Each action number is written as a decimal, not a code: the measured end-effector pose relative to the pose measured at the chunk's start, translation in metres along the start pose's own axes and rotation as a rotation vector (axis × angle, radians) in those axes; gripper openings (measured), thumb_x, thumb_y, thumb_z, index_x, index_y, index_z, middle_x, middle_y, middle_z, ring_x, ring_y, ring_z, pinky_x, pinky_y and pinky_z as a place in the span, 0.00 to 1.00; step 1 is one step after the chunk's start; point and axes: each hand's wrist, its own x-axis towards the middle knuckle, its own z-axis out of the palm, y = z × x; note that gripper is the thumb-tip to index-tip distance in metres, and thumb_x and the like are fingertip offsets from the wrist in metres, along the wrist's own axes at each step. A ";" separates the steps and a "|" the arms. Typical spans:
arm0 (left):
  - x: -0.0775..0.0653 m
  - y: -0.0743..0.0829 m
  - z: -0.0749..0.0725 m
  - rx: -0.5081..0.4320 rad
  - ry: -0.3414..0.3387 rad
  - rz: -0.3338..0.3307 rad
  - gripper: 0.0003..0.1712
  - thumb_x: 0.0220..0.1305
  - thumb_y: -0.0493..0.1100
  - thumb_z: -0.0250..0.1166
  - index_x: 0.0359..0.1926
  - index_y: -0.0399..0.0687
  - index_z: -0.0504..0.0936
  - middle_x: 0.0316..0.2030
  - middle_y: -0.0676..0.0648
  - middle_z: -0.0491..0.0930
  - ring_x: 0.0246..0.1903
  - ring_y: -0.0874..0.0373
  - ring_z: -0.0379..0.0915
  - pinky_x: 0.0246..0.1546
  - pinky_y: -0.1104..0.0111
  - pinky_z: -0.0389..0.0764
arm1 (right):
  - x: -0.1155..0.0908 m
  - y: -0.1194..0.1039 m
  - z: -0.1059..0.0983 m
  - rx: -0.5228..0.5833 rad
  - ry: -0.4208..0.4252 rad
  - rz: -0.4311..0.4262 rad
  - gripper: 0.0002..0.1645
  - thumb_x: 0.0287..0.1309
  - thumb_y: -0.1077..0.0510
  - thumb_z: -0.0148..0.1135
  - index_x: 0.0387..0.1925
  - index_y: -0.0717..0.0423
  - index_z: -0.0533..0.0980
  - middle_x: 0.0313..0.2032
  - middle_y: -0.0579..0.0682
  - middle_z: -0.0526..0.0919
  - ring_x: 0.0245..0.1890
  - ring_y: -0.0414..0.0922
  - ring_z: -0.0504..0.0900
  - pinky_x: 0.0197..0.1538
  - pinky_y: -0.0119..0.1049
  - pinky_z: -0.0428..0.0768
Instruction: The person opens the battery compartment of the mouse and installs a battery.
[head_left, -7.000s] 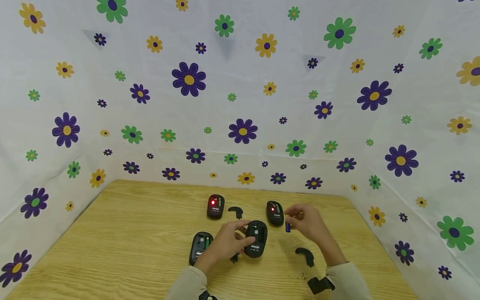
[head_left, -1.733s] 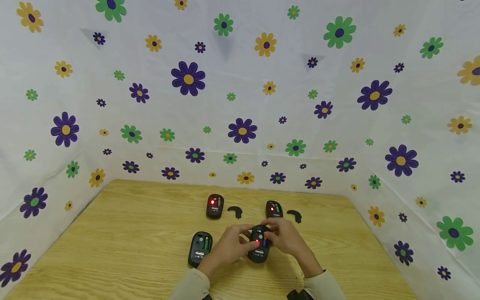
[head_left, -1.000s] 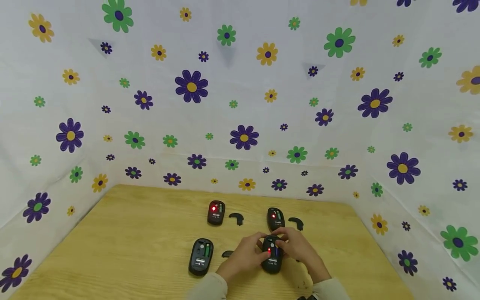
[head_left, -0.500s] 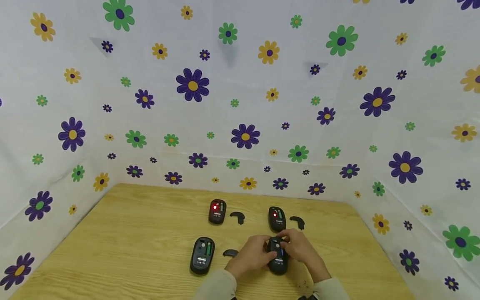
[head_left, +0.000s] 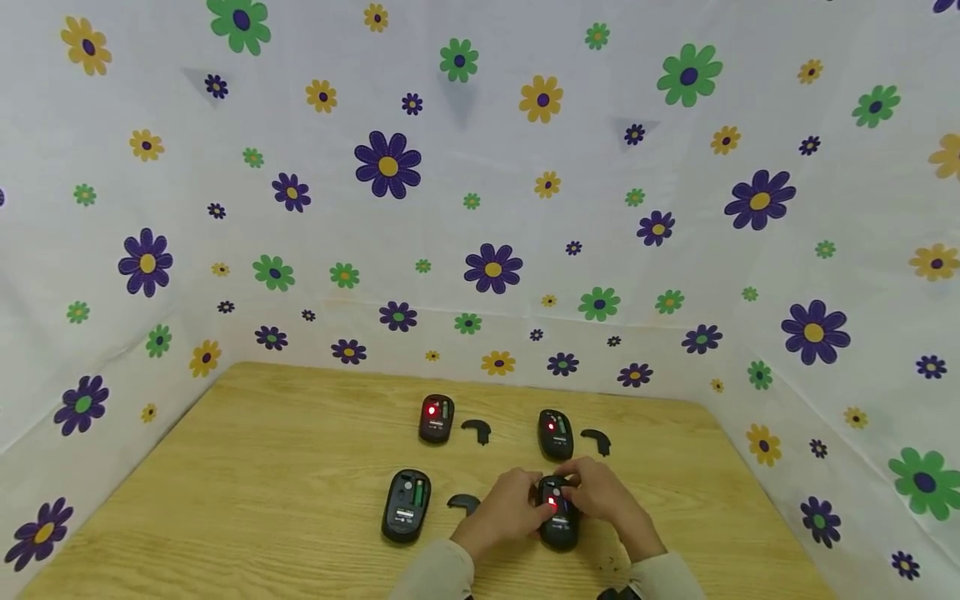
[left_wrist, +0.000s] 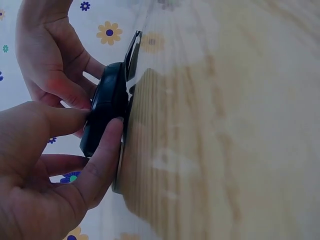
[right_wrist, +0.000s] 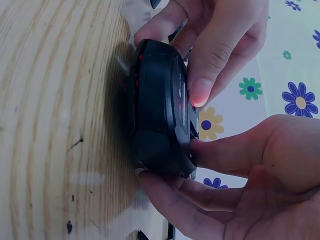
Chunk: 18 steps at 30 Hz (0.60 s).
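A black computer mouse [head_left: 559, 533] is held upside down at the front right of the table, its underside facing up. My left hand [head_left: 510, 505] grips its left side, the thumb lying over the underside where a red light glows. With thumb and fingers my right hand [head_left: 604, 493] holds the far right end, the thumb at the open battery slot. A bluish battery [head_left: 567, 504] shows partly in that slot. In the right wrist view the mouse [right_wrist: 152, 100] sits close to the wood; whether it touches is unclear.
Three other upturned mice, the back left one [head_left: 437, 419], back right one [head_left: 556, 435] and front left one [head_left: 406, 507], lie with greenish batteries in them. Loose black battery covers [head_left: 477, 430] [head_left: 597, 440] [head_left: 463, 502] lie beside them. Small dark specks dot the table [head_left: 611, 565] near my right sleeve.
Seven seconds ago my right hand held the blue battery apart from the mouse; now the battery is in the slot. The mouse has moved right and toward me. Its red light appeared, vanished and shows again.
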 end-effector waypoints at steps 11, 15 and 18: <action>0.001 -0.002 0.001 0.108 0.020 -0.016 0.23 0.70 0.43 0.67 0.60 0.32 0.80 0.32 0.48 0.82 0.28 0.60 0.80 0.31 0.71 0.82 | -0.007 0.001 -0.002 0.096 -0.026 0.051 0.15 0.62 0.69 0.67 0.50 0.64 0.82 0.37 0.58 0.87 0.34 0.48 0.85 0.29 0.42 0.89; -0.003 -0.003 -0.009 0.102 0.041 -0.041 0.32 0.72 0.45 0.66 0.69 0.32 0.73 0.50 0.39 0.84 0.38 0.57 0.85 0.44 0.62 0.89 | -0.009 0.003 -0.005 0.086 -0.007 0.026 0.15 0.62 0.68 0.67 0.50 0.63 0.83 0.35 0.56 0.87 0.28 0.48 0.85 0.28 0.41 0.88; -0.011 -0.005 -0.030 0.070 0.059 -0.008 0.31 0.73 0.43 0.65 0.71 0.32 0.71 0.57 0.34 0.80 0.37 0.56 0.86 0.36 0.67 0.89 | -0.009 0.007 -0.015 -0.005 0.032 -0.013 0.15 0.63 0.65 0.66 0.51 0.62 0.82 0.34 0.55 0.87 0.28 0.48 0.84 0.31 0.41 0.86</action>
